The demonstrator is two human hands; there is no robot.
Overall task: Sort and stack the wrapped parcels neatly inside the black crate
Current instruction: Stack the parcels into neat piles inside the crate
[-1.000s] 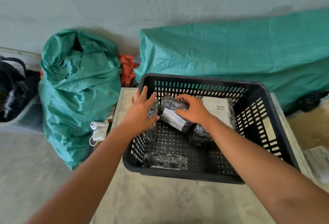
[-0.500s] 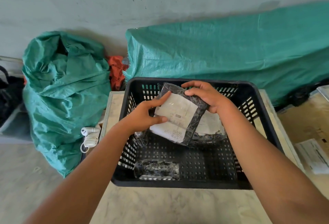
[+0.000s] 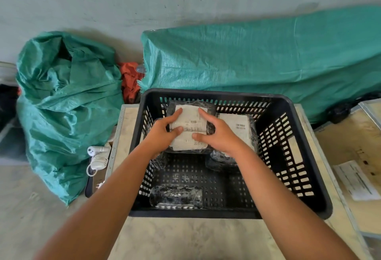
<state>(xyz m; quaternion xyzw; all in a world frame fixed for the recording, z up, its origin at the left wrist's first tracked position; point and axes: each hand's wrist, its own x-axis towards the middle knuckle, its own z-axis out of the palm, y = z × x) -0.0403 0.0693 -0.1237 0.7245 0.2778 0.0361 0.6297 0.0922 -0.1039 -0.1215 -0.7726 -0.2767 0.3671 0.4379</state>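
A black slatted crate (image 3: 305, 177) stands on a pale table. In its far left corner lies a flat parcel (image 3: 190, 124) in black film with a white label facing up. My left hand (image 3: 162, 133) grips its left side and my right hand (image 3: 216, 133) grips its right side, thumbs on the label. A second labelled parcel (image 3: 240, 125) lies beside it to the right, over a dark wrapped one. A small dark wrapped parcel (image 3: 175, 196) rests by the crate's near wall. Another dark parcel under my left hand is mostly hidden.
A stuffed green sack (image 3: 66, 105) stands to the left, a long green tarp-covered bundle (image 3: 257, 63) behind the crate, orange cloth (image 3: 129, 78) between them. A white handheld device (image 3: 97, 156) lies left of the table. A wooden board with a paper (image 3: 358, 179) sits at right.
The labelled parcel, held tilted above the crate half a second ago, now lies flat in the far left corner. Both hands have come down with it and stay on its sides.
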